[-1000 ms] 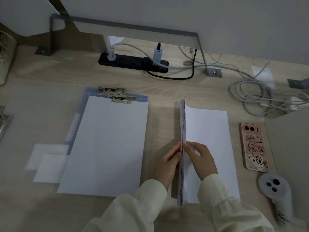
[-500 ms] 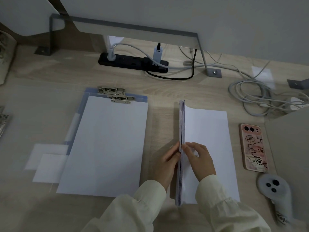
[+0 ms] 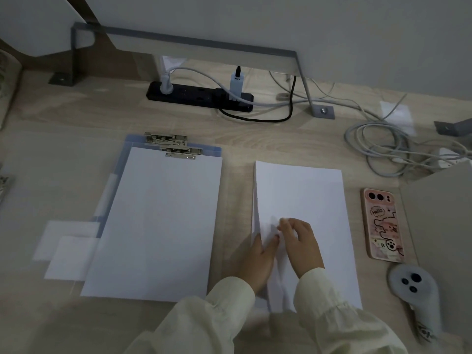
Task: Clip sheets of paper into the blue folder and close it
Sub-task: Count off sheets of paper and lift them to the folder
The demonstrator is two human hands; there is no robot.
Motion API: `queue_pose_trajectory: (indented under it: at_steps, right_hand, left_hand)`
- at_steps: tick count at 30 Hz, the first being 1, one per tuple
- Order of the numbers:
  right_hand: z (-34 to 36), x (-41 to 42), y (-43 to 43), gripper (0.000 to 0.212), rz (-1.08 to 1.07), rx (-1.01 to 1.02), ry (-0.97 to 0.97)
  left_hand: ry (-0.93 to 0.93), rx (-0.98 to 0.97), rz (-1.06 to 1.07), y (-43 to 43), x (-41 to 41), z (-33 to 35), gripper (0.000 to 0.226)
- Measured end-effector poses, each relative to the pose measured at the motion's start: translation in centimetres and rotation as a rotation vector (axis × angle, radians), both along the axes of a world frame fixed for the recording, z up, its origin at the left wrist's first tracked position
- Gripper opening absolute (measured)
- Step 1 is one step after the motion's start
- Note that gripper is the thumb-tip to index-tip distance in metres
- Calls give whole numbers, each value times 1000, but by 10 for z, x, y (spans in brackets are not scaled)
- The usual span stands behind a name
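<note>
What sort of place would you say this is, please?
Most likely an office or study desk: a light wooden desktop carries a black power strip with plugs, coiled cables, and a blue folder with white paper.

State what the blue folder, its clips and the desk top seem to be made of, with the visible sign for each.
Blue folder: probably translucent plastic; its pale edge looks see-through.
Clips: metal, shiny silver with glints.
Desk top: wood or wood-look laminate, pale with grain lines.
</note>
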State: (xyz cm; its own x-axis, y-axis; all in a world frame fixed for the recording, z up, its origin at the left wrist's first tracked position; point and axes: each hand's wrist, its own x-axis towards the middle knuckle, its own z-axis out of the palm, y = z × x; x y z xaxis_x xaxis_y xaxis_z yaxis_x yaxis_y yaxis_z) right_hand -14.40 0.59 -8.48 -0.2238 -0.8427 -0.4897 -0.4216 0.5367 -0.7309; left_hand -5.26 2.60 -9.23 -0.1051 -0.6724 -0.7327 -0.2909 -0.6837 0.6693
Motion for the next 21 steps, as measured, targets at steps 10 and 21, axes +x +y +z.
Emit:
queue_pose_trajectory:
  at_steps: [10, 21]
  right_hand:
    - [22, -26, 2, 43, -65, -2, 100]
    - [42, 32, -4, 48, -171, 92, -433]
  left_hand:
    - [-11, -202, 164, -2, 21, 18, 37]
    - [176, -393, 524, -8, 168, 60, 23]
